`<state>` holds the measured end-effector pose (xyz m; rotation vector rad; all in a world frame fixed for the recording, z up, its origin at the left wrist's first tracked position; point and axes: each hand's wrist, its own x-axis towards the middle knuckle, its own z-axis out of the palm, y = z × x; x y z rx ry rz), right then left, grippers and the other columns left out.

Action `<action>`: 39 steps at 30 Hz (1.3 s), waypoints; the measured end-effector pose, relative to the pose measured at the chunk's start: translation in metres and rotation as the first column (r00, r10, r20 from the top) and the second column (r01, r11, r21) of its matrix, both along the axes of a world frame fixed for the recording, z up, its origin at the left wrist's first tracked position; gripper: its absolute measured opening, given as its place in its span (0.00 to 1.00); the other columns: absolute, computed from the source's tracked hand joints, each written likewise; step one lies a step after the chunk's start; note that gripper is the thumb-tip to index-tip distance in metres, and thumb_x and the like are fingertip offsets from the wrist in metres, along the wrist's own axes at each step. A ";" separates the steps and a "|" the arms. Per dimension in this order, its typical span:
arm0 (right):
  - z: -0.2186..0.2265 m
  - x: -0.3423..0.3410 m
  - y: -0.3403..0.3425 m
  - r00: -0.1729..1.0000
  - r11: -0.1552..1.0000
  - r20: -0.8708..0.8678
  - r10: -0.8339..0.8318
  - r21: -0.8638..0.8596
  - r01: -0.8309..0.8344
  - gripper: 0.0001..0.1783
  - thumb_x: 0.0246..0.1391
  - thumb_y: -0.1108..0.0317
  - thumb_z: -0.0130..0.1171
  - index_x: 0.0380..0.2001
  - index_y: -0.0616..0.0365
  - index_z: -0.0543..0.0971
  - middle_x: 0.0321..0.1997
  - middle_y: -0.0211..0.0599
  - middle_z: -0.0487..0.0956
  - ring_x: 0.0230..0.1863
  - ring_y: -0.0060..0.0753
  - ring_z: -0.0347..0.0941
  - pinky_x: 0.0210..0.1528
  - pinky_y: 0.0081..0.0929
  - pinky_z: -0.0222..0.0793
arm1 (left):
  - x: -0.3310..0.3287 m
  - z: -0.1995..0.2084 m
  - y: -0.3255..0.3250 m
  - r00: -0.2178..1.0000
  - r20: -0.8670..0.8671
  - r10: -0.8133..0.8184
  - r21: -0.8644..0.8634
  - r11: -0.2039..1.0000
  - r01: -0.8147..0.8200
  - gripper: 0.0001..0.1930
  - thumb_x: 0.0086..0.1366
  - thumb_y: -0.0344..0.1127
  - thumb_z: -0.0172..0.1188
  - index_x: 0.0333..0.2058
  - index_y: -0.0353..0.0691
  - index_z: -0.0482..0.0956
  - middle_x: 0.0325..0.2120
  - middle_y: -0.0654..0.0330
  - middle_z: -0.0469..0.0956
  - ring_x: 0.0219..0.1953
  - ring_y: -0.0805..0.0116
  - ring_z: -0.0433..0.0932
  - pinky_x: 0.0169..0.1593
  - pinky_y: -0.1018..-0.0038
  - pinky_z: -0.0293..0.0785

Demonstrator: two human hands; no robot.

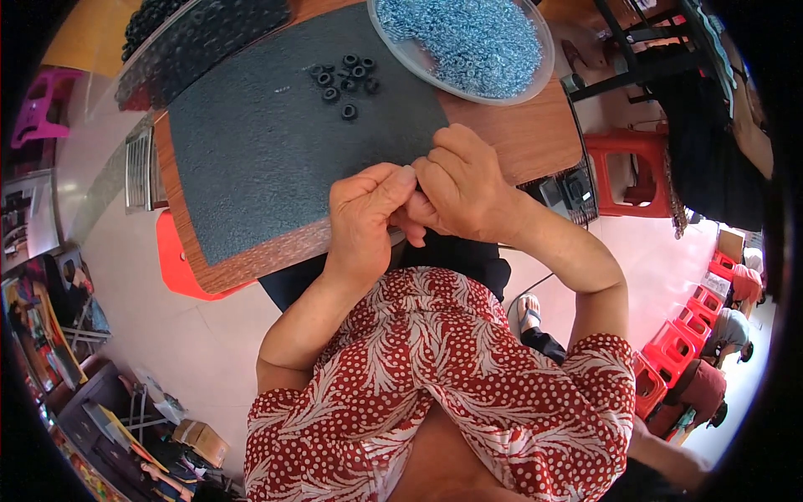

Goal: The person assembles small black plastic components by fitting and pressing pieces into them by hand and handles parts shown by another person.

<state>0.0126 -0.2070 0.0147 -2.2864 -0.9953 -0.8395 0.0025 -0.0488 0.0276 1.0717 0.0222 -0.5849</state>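
Note:
Over the near edge of the table, my left hand (365,209) and my right hand (462,182) meet with their fingertips pressed together. Whatever is pinched between them is hidden by the fingers. Beyond them, on a dark grey mat (251,159), lies a loose group of several small black rings (349,111). A round clear tub (544,63) at the far right of the mat holds a heap of small shiny blue pieces (477,42). At the far left stands a clear box (138,79) filled with black rings like those on the mat.
The brown wooden table (535,138) has a red stool (180,259) at its left and another red stool (627,171) at its right. Other people sit along a row of red stools (673,351) at the far right. Boxes and goods crowd the lower left.

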 end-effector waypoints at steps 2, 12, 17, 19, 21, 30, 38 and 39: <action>0.004 0.000 0.000 0.999 1.000 0.034 0.011 -0.027 -0.010 0.12 0.29 0.69 0.59 0.17 0.60 0.66 0.18 0.37 0.62 0.25 0.39 0.62 0.24 0.33 0.59 | 0.002 0.001 -0.001 0.999 -0.043 -0.001 -0.029 1.000 0.000 0.16 0.66 0.40 0.49 0.27 0.32 0.74 0.20 0.59 0.75 0.17 0.75 0.73 0.21 0.81 0.71; 0.051 0.044 -0.014 0.984 0.983 -0.039 -0.175 -0.063 0.172 0.14 0.41 0.71 0.61 0.33 0.63 0.71 0.22 0.38 0.66 0.25 0.40 0.65 0.24 0.34 0.63 | 0.009 0.000 0.025 0.964 0.217 0.152 0.229 0.952 -0.202 0.16 0.67 0.39 0.49 0.39 0.28 0.75 0.26 0.54 0.78 0.24 0.73 0.75 0.28 0.79 0.72; 0.124 0.168 -0.068 0.892 0.886 0.009 -0.452 -0.113 0.451 0.09 0.45 0.71 0.54 0.28 0.66 0.74 0.26 0.52 0.75 0.30 0.56 0.71 0.33 0.43 0.68 | 0.029 -0.003 0.039 0.941 0.255 0.222 0.193 0.942 -0.274 0.11 0.63 0.31 0.54 0.39 0.29 0.76 0.27 0.56 0.78 0.25 0.75 0.74 0.29 0.80 0.71; 0.149 0.199 -0.082 0.791 0.790 -0.012 -0.612 -0.053 0.610 0.11 0.45 0.70 0.53 0.31 0.67 0.75 0.27 0.54 0.76 0.31 0.55 0.73 0.34 0.41 0.70 | 0.040 -0.001 0.040 0.917 0.341 0.206 0.275 0.911 -0.307 0.10 0.62 0.30 0.55 0.39 0.30 0.76 0.28 0.56 0.78 0.26 0.76 0.74 0.30 0.81 0.71; 0.128 0.241 -0.053 0.856 0.855 0.009 -0.518 0.035 0.517 0.10 0.45 0.71 0.53 0.30 0.67 0.75 0.27 0.55 0.76 0.31 0.54 0.73 0.34 0.41 0.70 | 0.049 -0.009 0.067 0.889 0.345 0.302 0.340 0.843 -0.418 0.10 0.61 0.29 0.56 0.40 0.31 0.76 0.28 0.58 0.78 0.28 0.76 0.73 0.33 0.82 0.70; 0.086 0.138 -0.018 0.947 0.973 -0.224 -0.230 -0.026 0.230 0.09 0.43 0.70 0.59 0.30 0.63 0.78 0.30 0.49 0.78 0.34 0.46 0.75 0.36 0.38 0.69 | 0.094 -0.018 0.051 0.309 0.816 -0.488 0.546 0.479 -0.687 0.14 0.47 0.24 0.63 0.35 0.39 0.79 0.24 0.59 0.73 0.28 0.62 0.74 0.32 0.73 0.71; 0.056 0.097 -0.026 0.980 0.985 -0.148 -0.134 0.088 0.148 0.04 0.45 0.71 0.60 0.24 0.60 0.77 0.22 0.37 0.75 0.29 0.42 0.69 0.31 0.35 0.65 | 0.104 -0.021 0.043 0.259 0.708 -0.657 0.617 0.398 -0.679 0.12 0.43 0.25 0.65 0.30 0.35 0.76 0.25 0.56 0.72 0.29 0.58 0.73 0.31 0.67 0.71; 0.054 0.094 -0.025 0.980 0.985 -0.146 -0.135 0.090 0.149 0.04 0.45 0.71 0.60 0.24 0.60 0.77 0.22 0.37 0.75 0.29 0.42 0.69 0.31 0.35 0.65 | 0.104 -0.021 0.042 0.257 0.708 -0.658 0.616 0.398 -0.680 0.12 0.43 0.25 0.65 0.30 0.35 0.76 0.25 0.56 0.72 0.29 0.58 0.73 0.31 0.67 0.71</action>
